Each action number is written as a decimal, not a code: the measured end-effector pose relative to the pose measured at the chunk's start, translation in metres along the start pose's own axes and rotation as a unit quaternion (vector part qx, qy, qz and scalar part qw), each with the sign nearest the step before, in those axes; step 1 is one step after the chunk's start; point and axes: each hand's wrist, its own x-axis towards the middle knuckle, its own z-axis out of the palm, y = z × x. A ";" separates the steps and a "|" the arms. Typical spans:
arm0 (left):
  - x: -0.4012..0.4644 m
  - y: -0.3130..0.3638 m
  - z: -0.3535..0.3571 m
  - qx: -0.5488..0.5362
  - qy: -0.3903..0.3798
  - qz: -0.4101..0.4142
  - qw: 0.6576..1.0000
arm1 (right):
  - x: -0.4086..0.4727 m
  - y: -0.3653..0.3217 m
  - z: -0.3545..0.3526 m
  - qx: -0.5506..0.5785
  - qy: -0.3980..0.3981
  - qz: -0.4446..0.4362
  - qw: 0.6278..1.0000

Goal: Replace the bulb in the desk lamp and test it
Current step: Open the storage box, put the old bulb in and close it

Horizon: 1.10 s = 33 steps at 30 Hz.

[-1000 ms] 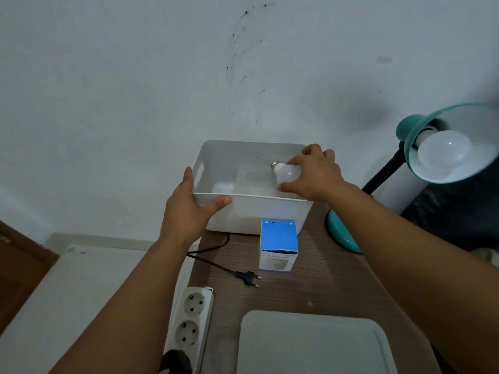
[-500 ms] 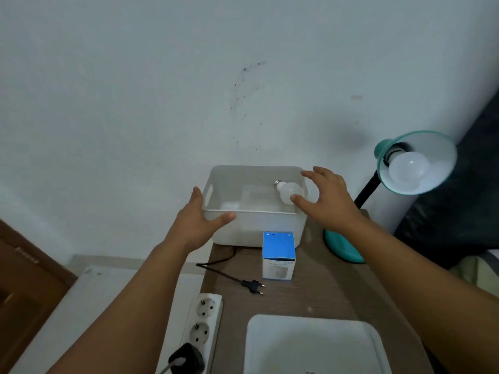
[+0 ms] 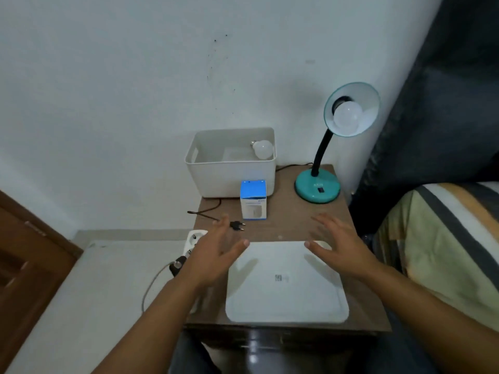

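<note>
— Bulb (image 3: 347,116) status? Where does it sit?
— Screwed into the teal desk lamp (image 3: 317,186), inside the tilted shade, unlit. Another bulb (image 3: 263,149) lies in the white bin (image 3: 232,178) at the back of the wooden table (image 3: 294,220).
— Hands?
— Left hand (image 3: 216,255) and right hand (image 3: 339,248) both hover over the white tray (image 3: 286,295), fingers spread, gripping nothing.
— Any writing?
— The blue-topped box (image 3: 253,201) in front of the bin has print too small to read. The tray carries a small dark code mark, also unreadable. The lamp's plug (image 3: 237,225) lies loose on the table near the power strip (image 3: 192,240).
</note>
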 end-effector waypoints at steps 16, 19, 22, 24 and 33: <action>-0.082 -0.044 0.068 0.132 -0.106 -0.068 0.983 | -0.093 0.050 0.038 -0.047 -0.120 0.066 0.989; -0.081 -0.044 0.067 0.133 -0.101 -0.066 0.984 | -0.093 0.053 0.039 -0.064 -0.141 0.070 0.985; -0.081 -0.042 0.068 0.119 -0.085 -0.073 0.987 | -0.093 0.055 0.042 -0.070 -0.133 0.068 0.986; -0.082 -0.041 0.070 0.109 -0.073 -0.080 0.988 | -0.092 0.055 0.045 -0.079 -0.135 0.068 0.985; -0.086 -0.041 0.080 0.019 -0.042 -0.130 0.990 | -0.090 0.046 0.049 0.018 -0.114 0.101 0.988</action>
